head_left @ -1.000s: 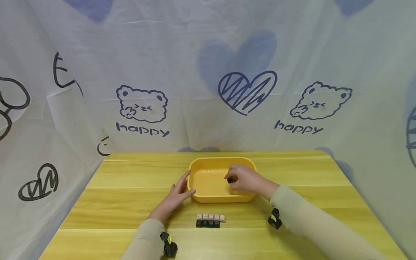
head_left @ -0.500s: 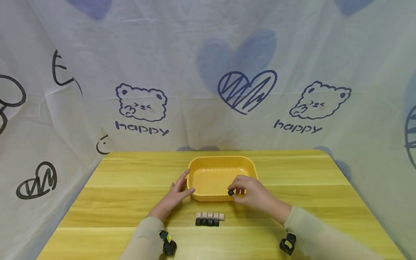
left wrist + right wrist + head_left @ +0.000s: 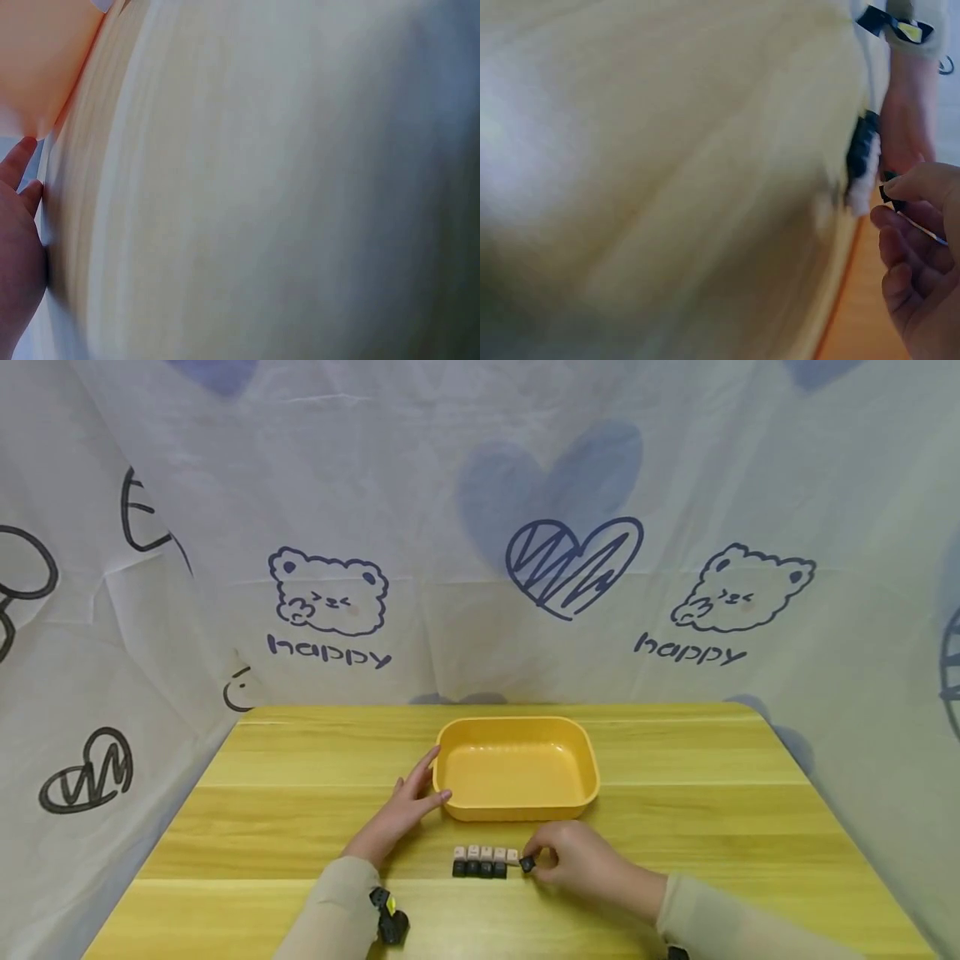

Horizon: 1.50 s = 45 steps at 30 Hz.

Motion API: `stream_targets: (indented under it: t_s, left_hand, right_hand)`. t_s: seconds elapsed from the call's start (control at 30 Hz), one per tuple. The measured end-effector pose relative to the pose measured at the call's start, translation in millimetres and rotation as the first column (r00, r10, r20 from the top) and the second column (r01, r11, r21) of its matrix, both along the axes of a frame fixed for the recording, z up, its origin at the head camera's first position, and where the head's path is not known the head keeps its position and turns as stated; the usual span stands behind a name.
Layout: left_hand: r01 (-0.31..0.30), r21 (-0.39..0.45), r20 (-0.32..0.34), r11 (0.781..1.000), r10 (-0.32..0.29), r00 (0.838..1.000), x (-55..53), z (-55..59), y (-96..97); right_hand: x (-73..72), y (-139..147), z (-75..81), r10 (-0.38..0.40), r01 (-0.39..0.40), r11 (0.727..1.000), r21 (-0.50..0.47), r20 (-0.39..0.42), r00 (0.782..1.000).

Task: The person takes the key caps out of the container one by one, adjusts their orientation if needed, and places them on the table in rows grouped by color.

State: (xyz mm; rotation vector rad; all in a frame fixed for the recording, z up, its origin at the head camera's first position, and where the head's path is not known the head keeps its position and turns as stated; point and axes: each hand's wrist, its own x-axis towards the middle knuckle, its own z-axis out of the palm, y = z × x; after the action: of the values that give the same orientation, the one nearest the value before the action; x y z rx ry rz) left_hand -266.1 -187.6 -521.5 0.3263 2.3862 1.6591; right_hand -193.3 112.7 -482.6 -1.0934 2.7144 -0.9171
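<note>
Between thumb and forefinger my right hand (image 3: 581,860) pinches a black keycap (image 3: 527,864), just off the right end of two short rows of keycaps. The back row holds several white keycaps (image 3: 487,853), and the front row several black keycaps (image 3: 479,868). In the right wrist view the pinched black keycap (image 3: 891,193) shows between thumb and fingertip. My left hand (image 3: 400,818) rests with spread, fairly straight fingers against the left side of a yellow plastic basin (image 3: 517,814). Only part of that left hand (image 3: 19,247) appears in the left wrist view, its fingertip at the basin wall.
Everything stands on a yellow wood-grain table (image 3: 675,760). A white cloth with bear and heart drawings (image 3: 450,635) hangs behind the table and along its sides. Dark wrist devices (image 3: 390,920) are strapped over the sleeves.
My right hand has come from inside the basin, over its front rim, down to the right end of the keycap rows, carrying the black keycap. The left hand stays at the basin.
</note>
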Motion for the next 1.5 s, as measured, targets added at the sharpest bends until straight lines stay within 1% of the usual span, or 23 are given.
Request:
stream_targets:
  t_s: [0.07, 0.27, 0.33, 0.47, 0.67, 0.7, 0.87, 0.9, 0.93, 1.1, 1.27, 1.37, 1.5]
  left_hand:
    - [0.000, -0.001, -0.002, 1.000, 0.000, 1.000, 0.3, 0.4, 0.0]
    - [-0.005, -0.001, -0.003, 1.000, 0.005, 1.000, 0.7, 1.7, 0.5]
    - [-0.003, 0.001, -0.006, 1.000, 0.003, 1.000, 1.0, 2.7, 0.8]
    - [0.006, 0.001, -0.013, 1.000, -0.006, 1.000, 1.3, 4.5, 1.4]
    - [0.009, 0.015, -0.014, 1.000, -0.009, 1.000, 1.2, 4.9, 1.4]
    - [0.008, 0.020, -0.009, 1.000, -0.008, 1.000, 3.4, 9.0, 2.3]
    - [0.000, 0.016, 0.006, 1.000, 0.000, 1.000, 3.3, 6.9, 1.7]
    - [-0.002, 0.014, 0.009, 1.000, 0.002, 1.000, 3.2, 6.3, 1.6]
    - [-0.003, 0.009, 0.008, 1.000, 0.003, 1.000, 1.1, 1.6, 0.7]
    - [0.003, 0.007, -0.004, 1.000, -0.003, 1.000, 1.7, 1.3, 0.7]
    - [-0.001, 0.002, -0.007, 1.000, 0.001, 1.000, 1.0, 0.2, 0.3]
    - [-0.005, -0.008, -0.012, 1.000, 0.005, 1.000, 0.2, -1.2, -0.1]
    - [-0.011, -0.009, -0.001, 1.000, 0.011, 1.000, 0.2, -1.1, -0.5]
  right_hand:
    - [3.4, -2, -4.7, -0.020, 0.020, 1.000, 0.019, 0.012, 1.000]
    - [10.0, -7, -16.6, -0.039, 0.043, 0.998, 0.056, -0.058, 0.998]
    - [11.2, -8, -19.0, -0.051, 0.056, 0.996, 0.069, -0.070, 0.996]
    - [12.4, -10, -21.2, -0.083, 0.089, 0.992, 0.091, -0.075, 0.994]
    - [12.7, -11, -20.0, -0.098, 0.104, 0.991, 0.088, -0.065, 0.993]
    - [12.7, -11, -19.9, -0.100, 0.105, 0.991, 0.086, -0.067, 0.993]
    - [12.8, -12, -20.9, -0.099, 0.106, 0.991, 0.083, -0.088, 0.991]
    - [12.8, -12, -21.4, -0.098, 0.106, 0.991, 0.083, -0.097, 0.990]
    - [12.7, -12, -21.7, -0.096, 0.105, 0.991, 0.083, -0.106, 0.990]
    - [11.7, -14, -23.6, -0.075, 0.090, 0.993, 0.079, -0.180, 0.981]
    - [9.1, -16, -24.9, -0.049, 0.075, 0.994, 0.086, -0.270, 0.962]
    - [7.9, -16, -25.4, -0.038, 0.070, 0.993, 0.099, -0.301, 0.953]
    - [6.8, -17, -25.1, -0.024, 0.063, 0.992, 0.111, -0.326, 0.945]
